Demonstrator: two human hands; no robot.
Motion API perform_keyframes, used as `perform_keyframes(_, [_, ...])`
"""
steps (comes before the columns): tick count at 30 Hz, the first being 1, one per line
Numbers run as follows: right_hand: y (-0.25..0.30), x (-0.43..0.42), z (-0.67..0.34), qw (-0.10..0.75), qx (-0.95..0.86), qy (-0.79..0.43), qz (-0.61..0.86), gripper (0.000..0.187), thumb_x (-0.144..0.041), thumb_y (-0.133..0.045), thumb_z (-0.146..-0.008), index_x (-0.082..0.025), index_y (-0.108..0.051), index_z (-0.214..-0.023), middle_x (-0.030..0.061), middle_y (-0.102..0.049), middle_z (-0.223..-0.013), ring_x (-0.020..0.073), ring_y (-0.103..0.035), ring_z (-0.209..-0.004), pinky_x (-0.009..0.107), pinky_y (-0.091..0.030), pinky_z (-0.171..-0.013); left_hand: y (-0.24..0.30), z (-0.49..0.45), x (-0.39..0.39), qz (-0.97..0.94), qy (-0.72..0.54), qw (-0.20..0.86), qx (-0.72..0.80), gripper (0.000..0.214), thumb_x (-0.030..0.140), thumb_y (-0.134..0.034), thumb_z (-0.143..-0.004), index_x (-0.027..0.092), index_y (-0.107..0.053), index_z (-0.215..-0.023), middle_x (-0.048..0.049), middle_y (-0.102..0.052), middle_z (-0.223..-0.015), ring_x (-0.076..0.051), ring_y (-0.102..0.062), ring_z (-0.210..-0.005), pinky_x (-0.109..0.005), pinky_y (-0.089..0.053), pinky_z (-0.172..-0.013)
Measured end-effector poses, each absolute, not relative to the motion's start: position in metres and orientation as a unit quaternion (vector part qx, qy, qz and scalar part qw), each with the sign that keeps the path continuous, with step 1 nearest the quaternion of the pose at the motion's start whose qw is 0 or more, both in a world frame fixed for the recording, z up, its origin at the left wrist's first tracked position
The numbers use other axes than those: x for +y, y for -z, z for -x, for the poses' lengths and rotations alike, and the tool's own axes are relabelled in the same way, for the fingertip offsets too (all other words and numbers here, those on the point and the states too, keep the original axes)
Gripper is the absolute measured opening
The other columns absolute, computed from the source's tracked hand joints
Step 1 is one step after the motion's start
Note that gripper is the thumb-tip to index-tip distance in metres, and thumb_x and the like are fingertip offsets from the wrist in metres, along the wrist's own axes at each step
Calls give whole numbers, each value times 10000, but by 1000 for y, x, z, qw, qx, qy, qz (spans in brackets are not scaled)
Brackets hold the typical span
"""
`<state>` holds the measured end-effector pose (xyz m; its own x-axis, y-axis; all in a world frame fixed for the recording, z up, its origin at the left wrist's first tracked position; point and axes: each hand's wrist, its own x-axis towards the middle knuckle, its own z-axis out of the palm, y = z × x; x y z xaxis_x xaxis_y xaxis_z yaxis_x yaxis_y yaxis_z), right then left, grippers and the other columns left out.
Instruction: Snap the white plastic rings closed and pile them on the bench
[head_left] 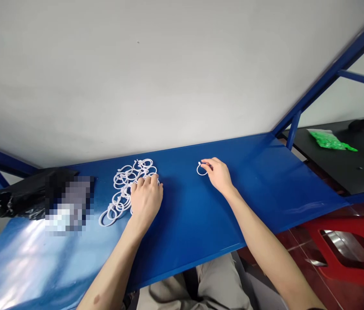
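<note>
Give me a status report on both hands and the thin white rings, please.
Right hand pinching one thin white ring. Left hand over white ring pile. Black plastic bundle farther left.

No text, label, brand, number or sign can be read; patch point(72, 202) toward left end of table point(185, 219) is pixelated.

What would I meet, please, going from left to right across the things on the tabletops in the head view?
Black plastic, ring pile, left hand, single ring, right hand, green packet.
</note>
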<state>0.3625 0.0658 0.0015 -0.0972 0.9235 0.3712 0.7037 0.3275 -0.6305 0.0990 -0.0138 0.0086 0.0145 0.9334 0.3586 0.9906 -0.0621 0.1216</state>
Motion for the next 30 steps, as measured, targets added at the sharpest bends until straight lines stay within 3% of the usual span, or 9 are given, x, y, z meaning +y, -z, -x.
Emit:
perform_keyframes(6, [-1,76,-386,328,-682,-91,647,193,-331,-567,-975,-239,-700,-870,39,-710,-877,196,-636,-778,309,-458,-653,-11,-99,-12,687,227,70,-686,287,281,-439,-959,197,-653,-1130,-147,-735,-922,-340,-627,-942,-446,-409,-832])
perform_keyframes(11, [3,79,-399,300,-659,-44,688,203,-316,-574,-972,-227,-718,-858,110,-676,-896,264,-595,-864,367,-468,-696,-17,-103,-12,677,320,81,-658,264,286,-472,-972,193,-594,-1188,-105,-736,-919,-320,-633,-945,-422,-378,-841])
perform_keyframes(15, [-5,75,-390,358,-666,-9,654,278,-335,-509,-1005,-205,-739,-917,145,-678,-981,297,-578,-958,439,-490,-814,-18,-111,-16,683,400,62,-608,116,330,-552,-968,215,-551,-988,-66,-723,-891,-256,-627,-813,-389,-371,-792])
perform_keyframes(18, [-16,60,-365,405,-722,-100,552,267,-380,-527,-1011,-225,-731,-940,79,-717,-955,240,-620,-911,398,-500,-851,-15,-120,-20,713,439,31,-545,191,318,-625,-948,240,-475,-859,-31,-727,-857,-212,-610,-742,-361,-359,-752])
perform_keyframes(22, [-24,29,-324,389,-738,-347,430,275,-448,-552,-1005,-227,-714,-994,18,-754,-896,162,-688,-779,273,-509,-669,-11,-131,-23,777,434,50,-454,195,221,-654,-937,240,-473,-866,3,-739,-851,-185,-617,-738,-341,-354,-720])
perform_keyframes(26, [-22,10,-302,399,-703,-408,424,225,-422,-620,-963,-213,-702,-970,6,-762,-838,150,-703,-733,255,-525,-674,-10,-138,-24,804,412,110,-415,168,161,-621,-951,226,-505,-849,11,-710,-789,-171,-613,-722,-332,-355,-687])
perform_keyframes(30, [-19,11,-301,433,-663,-408,455,204,-402,-645,-934,-208,-703,-917,20,-762,-822,162,-706,-722,264,-531,-661,-12,-140,-26,800,411,145,-413,121,177,-668,-928,217,-562,-972,-28,-743,-940,-191,-637,-875,-339,-418,-793])
